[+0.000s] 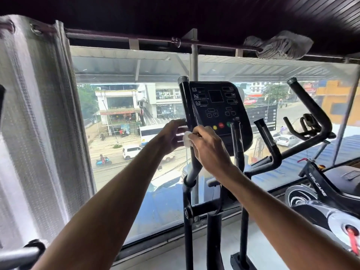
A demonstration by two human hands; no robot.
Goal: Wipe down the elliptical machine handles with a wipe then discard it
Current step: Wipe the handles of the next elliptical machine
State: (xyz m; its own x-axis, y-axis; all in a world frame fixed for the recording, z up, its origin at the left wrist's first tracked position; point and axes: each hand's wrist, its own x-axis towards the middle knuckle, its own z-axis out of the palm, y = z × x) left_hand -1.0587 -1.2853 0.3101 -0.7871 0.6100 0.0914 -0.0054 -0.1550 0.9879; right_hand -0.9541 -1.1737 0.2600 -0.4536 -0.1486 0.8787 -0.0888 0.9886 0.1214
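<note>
Okay, right hand (210, 151) pinches the wipe (186, 139) against the left handle (184, 102), just beside the console (216, 106); left hand (171, 137), fingers curled, touches the wipe, though whether it grips I can't tell.

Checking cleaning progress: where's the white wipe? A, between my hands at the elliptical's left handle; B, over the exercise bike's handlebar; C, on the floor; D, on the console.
A: the white wipe sits between the left hand and right hand, beside the left handle.

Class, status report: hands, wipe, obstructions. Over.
Right hand pinches wipe at left handle. Left hand beside it, grip unclear. Console close behind; nothing blocking.
</note>
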